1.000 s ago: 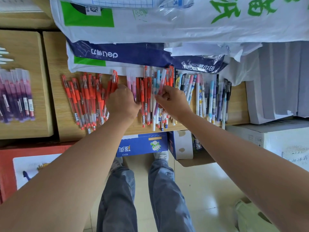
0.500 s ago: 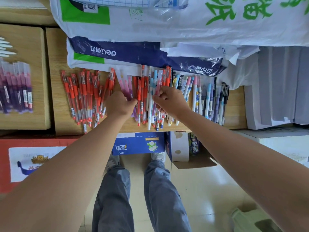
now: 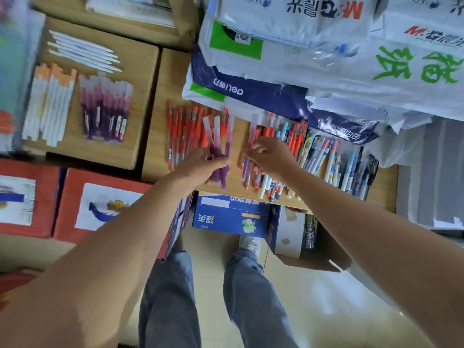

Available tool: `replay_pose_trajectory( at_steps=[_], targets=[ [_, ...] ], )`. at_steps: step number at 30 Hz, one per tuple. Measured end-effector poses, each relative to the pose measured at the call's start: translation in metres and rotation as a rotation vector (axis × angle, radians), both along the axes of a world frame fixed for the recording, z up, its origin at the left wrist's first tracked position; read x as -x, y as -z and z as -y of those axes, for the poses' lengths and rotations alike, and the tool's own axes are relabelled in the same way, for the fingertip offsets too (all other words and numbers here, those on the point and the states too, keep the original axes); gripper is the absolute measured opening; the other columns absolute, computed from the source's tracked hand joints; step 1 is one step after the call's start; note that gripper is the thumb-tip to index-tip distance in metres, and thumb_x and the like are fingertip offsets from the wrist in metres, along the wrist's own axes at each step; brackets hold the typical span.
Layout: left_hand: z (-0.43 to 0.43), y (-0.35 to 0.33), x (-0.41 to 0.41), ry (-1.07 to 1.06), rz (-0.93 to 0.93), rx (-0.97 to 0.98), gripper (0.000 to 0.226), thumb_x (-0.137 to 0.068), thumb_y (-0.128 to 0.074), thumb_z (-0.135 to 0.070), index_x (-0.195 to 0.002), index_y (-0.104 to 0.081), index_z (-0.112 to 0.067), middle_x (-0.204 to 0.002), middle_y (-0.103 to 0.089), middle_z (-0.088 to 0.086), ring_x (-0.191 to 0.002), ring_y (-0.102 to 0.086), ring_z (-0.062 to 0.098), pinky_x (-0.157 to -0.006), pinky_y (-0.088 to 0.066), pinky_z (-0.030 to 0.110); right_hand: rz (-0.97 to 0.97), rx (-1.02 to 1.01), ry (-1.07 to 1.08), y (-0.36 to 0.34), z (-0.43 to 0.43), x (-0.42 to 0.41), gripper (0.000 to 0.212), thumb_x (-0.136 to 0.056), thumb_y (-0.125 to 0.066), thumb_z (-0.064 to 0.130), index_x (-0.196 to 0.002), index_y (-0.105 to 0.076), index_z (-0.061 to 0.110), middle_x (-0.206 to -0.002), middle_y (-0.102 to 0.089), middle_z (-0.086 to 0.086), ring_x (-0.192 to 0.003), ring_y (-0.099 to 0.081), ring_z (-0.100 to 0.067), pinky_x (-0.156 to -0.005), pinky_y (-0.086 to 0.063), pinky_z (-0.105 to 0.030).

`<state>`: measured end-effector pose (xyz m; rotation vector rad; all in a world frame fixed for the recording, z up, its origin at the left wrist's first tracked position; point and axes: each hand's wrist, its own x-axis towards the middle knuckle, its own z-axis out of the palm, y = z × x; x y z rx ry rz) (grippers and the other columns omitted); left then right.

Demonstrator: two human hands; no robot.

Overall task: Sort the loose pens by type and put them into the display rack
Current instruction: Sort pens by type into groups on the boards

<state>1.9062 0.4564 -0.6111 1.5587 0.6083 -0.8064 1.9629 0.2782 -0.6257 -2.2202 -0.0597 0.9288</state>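
Purple pens (image 3: 215, 144), a little bunch of them, sit in the left hand (image 3: 198, 167), fingers curled round the barrels and frosted caps pointing away, right over the wooden board (image 3: 158, 126). The right hand (image 3: 272, 156) is pinching a single purple pen (image 3: 252, 133) at the near edge of the mixed pile (image 3: 324, 156). The red pens (image 3: 184, 129) lie heaped just left of the left hand. On the next board over there's a sorted purple row (image 3: 105, 114) beside some orange-capped white pens (image 3: 50, 101). Plastic bags (image 3: 339, 71) cover the back of the board
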Motion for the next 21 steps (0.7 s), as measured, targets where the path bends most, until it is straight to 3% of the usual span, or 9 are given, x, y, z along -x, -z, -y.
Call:
replay_pose_trajectory(
  at_steps=[4,7,9,11,14,17,21],
  targets=[
    [-0.051,-0.01,0.008,-0.104,0.066,-0.072,0.012,-0.094,-0.056,-0.01,-0.082,-0.057,-0.009,-0.053,-0.06,-0.001,-0.04,-0.051,0.007,-0.038,-0.036,0.015,0.005,-0.034,-0.002,-0.011,-0.05,0.0,0.024,-0.093,-0.06,0.027,-0.101,-0.068,0.005,-0.1,-0.072,-0.009,-0.086,-0.068,-0.021,-0.087,-0.054,-0.046],
    [-0.101,-0.014,0.011,-0.159,0.134,-0.157,0.018,-0.094,-0.055,-0.009,-0.077,-0.053,-0.012,-0.045,-0.057,-0.004,-0.035,-0.049,0.006,-0.04,-0.037,0.018,-0.011,-0.077,0.033,-0.016,-0.1,0.002,0.019,-0.092,-0.063,0.021,-0.098,-0.068,0.004,-0.087,-0.071,-0.009,-0.079,-0.069,-0.024,-0.085,-0.055,-0.049],
    [-0.139,-0.007,0.016,-0.21,0.163,-0.191,0.018,-0.093,-0.058,-0.01,-0.076,-0.052,-0.014,-0.049,-0.059,-0.002,-0.037,-0.05,0.011,-0.047,-0.04,0.026,-0.023,-0.095,0.098,-0.015,-0.14,0.005,0.009,-0.089,-0.066,0.015,-0.096,-0.064,0.011,-0.08,-0.068,-0.01,-0.073,-0.069,-0.029,-0.079,-0.056,-0.051],
    [-0.177,0.0,0.021,-0.213,0.194,-0.26,0.016,-0.085,-0.063,-0.021,-0.074,-0.054,-0.014,-0.051,-0.061,0.0,-0.042,-0.055,0.018,-0.053,-0.045,0.034,-0.029,-0.104,0.151,-0.012,-0.181,0.008,0.012,-0.085,-0.07,0.013,-0.09,-0.06,0.018,-0.076,-0.068,-0.012,-0.069,-0.069,-0.031,-0.073,-0.057,-0.051],
    [-0.225,0.001,0.024,-0.146,0.214,-0.342,0.04,-0.068,-0.057,-0.045,-0.084,-0.061,-0.008,-0.075,-0.069,0.014,-0.064,-0.063,0.033,-0.069,-0.055,0.048,-0.024,-0.089,0.188,-0.006,-0.239,0.014,0.013,-0.082,-0.074,0.016,-0.08,-0.061,0.02,-0.066,-0.067,-0.005,-0.06,-0.068,-0.025,-0.069,-0.058,-0.05],
    [-0.27,0.009,0.026,-0.045,0.204,-0.445,0.037,-0.07,-0.052,-0.043,-0.084,-0.06,-0.01,-0.086,-0.068,0.016,-0.084,-0.065,0.035,-0.077,-0.052,0.045,-0.031,-0.049,0.225,0.003,-0.287,0.019,0.02,-0.081,-0.074,0.017,-0.072,-0.058,0.024,-0.066,-0.067,-0.001,-0.064,-0.07,-0.026,-0.069,-0.059,-0.047],
    [-0.298,0.024,0.017,0.081,0.237,-0.489,0.02,-0.087,-0.06,-0.027,-0.082,-0.06,-0.008,-0.088,-0.069,0.015,-0.086,-0.063,0.032,-0.073,-0.045,0.038,0.038,0.056,0.234,0.018,-0.324,0.014,0.02,-0.081,-0.074,0.021,-0.072,-0.056,0.025,-0.083,-0.072,-0.01,-0.07,-0.068,-0.025,-0.066,-0.056,-0.035]
  ],
)
